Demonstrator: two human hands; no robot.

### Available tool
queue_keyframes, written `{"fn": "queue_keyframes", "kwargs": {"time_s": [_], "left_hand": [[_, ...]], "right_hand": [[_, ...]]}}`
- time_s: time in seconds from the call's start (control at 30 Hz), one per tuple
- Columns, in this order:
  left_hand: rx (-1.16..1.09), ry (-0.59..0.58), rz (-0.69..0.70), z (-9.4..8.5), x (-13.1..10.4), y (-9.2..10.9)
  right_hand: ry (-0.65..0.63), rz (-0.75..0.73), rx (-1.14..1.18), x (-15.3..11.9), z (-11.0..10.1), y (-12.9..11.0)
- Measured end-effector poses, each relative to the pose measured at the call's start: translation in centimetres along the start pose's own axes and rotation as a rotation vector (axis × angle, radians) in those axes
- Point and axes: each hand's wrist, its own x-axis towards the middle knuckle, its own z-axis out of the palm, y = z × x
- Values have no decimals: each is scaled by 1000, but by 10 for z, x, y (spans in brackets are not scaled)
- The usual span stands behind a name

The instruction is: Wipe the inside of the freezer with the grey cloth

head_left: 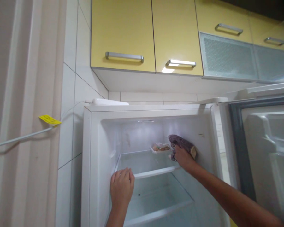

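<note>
1. Purple-grey and woolly-looking, a bundle with a tan end sits in the right hand, whose fingers curl shut around its lower side, holding it against the right inner wall of the fridge, above the upper shelf.
2. Left hand rests on the front edge of that shelf, fingers bent over the rim; whether it grips tight or only leans there, I cannot tell.
3. Just beside the bundle, towards the back, stands a clear tray of food.
4. Risk, as I judge it: the bundle is held from below and near one end, so it could tip, knock the tray, or slip to the lower shelf.
5. To the right, the fridge door stands open; yellow cupboards hang above.
</note>
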Motion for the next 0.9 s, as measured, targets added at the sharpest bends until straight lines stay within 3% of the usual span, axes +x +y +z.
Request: {"fn": "queue_keyframes", "kwargs": {"time_s": [0.2, 0.3, 0.37, 0.47, 0.67, 0.77, 0.9], "left_hand": [[-28, -12, 0, 2, -1, -2], [-34, -20, -6, 3, -2, -4], [-32, -19, -2, 3, -2, -4], [-27, -2, 1, 4, -2, -4], [-10, 26, 10, 6, -2, -4], [1, 38, 16, 7, -2, -4], [-3, 39, 39, 8, -4, -5]], "right_hand": [[13, 47, -110, -56, -30, 6], [187, 87, -143, -73, -43, 14], [293, 107, -149, -71, -50, 17], [289, 110, -138, -46, -57, 18], [171, 104, -80, 42, -59, 25], [169, 47, -45, 82, -47, 35], [163, -9, 46, 116, -15, 43]]}}
